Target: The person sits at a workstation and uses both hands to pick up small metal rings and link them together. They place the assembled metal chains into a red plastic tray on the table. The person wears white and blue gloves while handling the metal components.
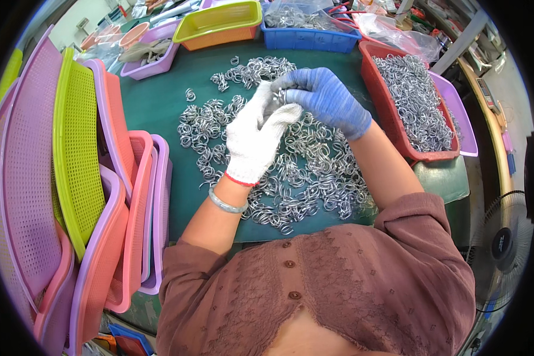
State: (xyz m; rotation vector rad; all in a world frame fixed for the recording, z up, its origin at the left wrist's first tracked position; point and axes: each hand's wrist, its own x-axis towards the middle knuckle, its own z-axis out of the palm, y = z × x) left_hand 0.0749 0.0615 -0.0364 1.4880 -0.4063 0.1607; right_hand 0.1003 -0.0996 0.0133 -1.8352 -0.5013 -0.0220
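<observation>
My left hand (250,137), in a white knit glove with a red cuff edge, is raised over the middle of the green table. Its fingers curl around small silvery metal coils (278,96), only partly visible. From the right, my right hand (333,102), in a blue knit glove, meets it with thumb and fingers pinched on the same bit of metal. How many pieces are between the fingers I cannot tell. Below and around both hands spreads a loose heap of spiral metal coils (305,178), with a smaller pile (258,70) just beyond the fingertips.
A red bin (412,155) full of coils stands at the right, partly over a purple tray (464,118). Blue (311,40) and yellow-green (190,26) bins line the back. Stacked perforated baskets (77,154) crowd the left. A fan (504,243) stands at lower right.
</observation>
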